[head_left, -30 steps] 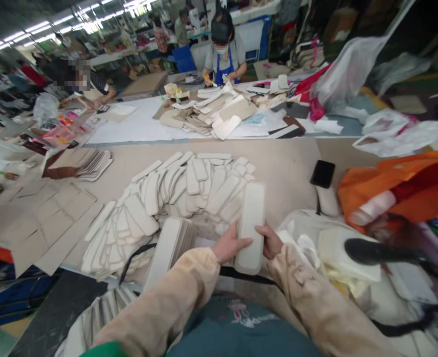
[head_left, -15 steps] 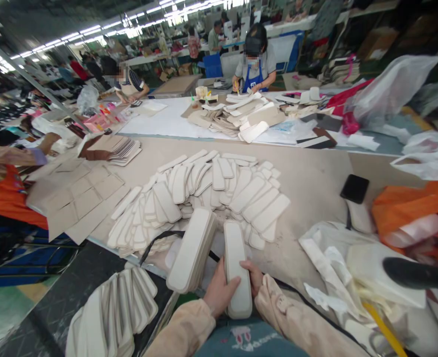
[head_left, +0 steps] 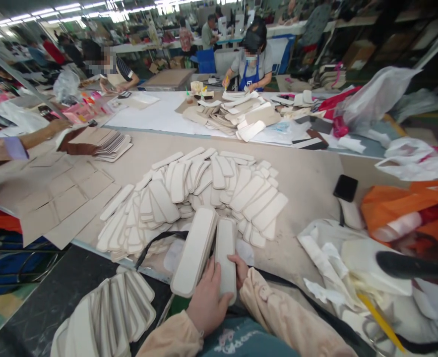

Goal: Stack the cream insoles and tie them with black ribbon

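Nearest to the camera, the left hand (head_left: 207, 297) lies flat with its fingers spread over the lower end of a long cream pad (head_left: 226, 258), and the right hand (head_left: 241, 270) holds the same pad from the right side, its fingers curled against the edge; so the pad is pinched between the two hands, just above the person's lap. Touching the left side of this pad is a thick stack of the same pads (head_left: 194, 250), which leans on the near edge of the tabletop (head_left: 308, 183). Lower left, another bundle of pads (head_left: 107, 317) rests on a dark surface. Behind the hands, a big loose pile of pads (head_left: 204, 191) is spread over the tabletop. To the right of it lies a black phone (head_left: 345, 187), and near that an orange bag (head_left: 408, 208). To the left lie flat cardboard pieces (head_left: 62, 193). Far behind, a person in a blue apron (head_left: 254, 64) works at another table.
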### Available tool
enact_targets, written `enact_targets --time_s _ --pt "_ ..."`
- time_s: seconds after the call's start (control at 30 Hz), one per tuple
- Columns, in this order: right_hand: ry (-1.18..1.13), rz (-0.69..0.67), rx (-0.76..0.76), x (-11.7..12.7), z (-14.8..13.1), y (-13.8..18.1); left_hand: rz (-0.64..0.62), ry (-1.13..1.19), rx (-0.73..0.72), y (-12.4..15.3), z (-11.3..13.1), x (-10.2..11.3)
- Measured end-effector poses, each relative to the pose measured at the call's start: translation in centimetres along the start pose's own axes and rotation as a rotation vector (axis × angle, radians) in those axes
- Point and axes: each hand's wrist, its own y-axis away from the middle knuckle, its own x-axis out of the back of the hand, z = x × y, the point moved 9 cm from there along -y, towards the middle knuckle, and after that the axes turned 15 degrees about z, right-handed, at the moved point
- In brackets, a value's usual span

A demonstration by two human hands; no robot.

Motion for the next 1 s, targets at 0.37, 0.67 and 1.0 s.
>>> enact_targets --time_s 0.37,0.67,1.0 --pt "0.195 0.165 0.119 -0.3 -0.3 0.3 -0.095 0.672 -0.167 1.0 1.4 7.2" --pt "0.202 0.229 0.202 -1.5 -1.0 0.1 0.363 0.808 0.322 -1.7 -13.2 9.7" --pt "0.579 0.432 0.369 1.6 -5.0 -3.7 0.52 0.887 0.548 1.1 -17.4 7.5"
